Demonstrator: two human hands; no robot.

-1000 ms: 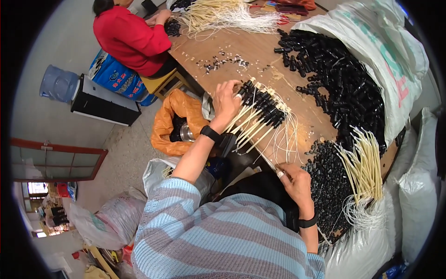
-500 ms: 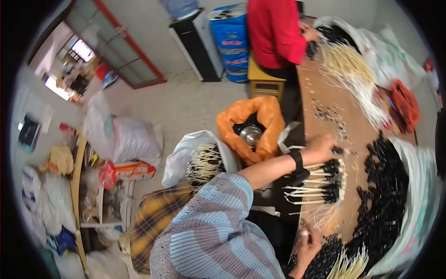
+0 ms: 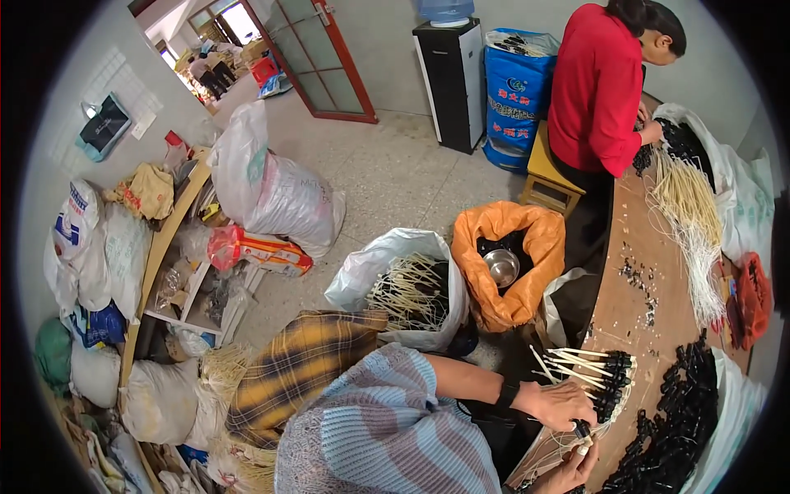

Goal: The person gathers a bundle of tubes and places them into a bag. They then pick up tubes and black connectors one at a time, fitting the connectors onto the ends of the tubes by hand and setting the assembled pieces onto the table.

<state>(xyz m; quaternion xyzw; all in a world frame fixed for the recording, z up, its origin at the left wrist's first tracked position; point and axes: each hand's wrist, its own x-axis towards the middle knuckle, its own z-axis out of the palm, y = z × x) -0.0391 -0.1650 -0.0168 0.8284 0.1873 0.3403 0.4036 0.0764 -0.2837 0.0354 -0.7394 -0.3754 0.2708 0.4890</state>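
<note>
My left hand point(image 3: 561, 403), with a dark band on the wrist, reaches to the near end of a row of cream-coloured leads point(image 3: 586, 361) with black ends, lying along the table edge. Its fingertips close on a small black plastic part point(image 3: 582, 429). Just below, my right hand point(image 3: 568, 471) has its fingers pinched together close to that part. Something whitish shows at its fingertips, too small to name. Thin pale strands point(image 3: 539, 455) lie beside the two hands on the brown table point(image 3: 613, 321).
A heap of black plastic parts point(image 3: 679, 412) covers the table's right side against a white sack point(image 3: 732, 412). Left of the table stand an orange sack point(image 3: 473, 272) holding a metal bowl point(image 3: 501, 267) and a white sack of leads point(image 3: 350, 280). A co-worker in red point(image 3: 597, 90) sits farther off.
My left hand has come back from the far end of the row to beside my right hand, and now grips a black part. The whole view has swung, shifting the room rightward and down.
</note>
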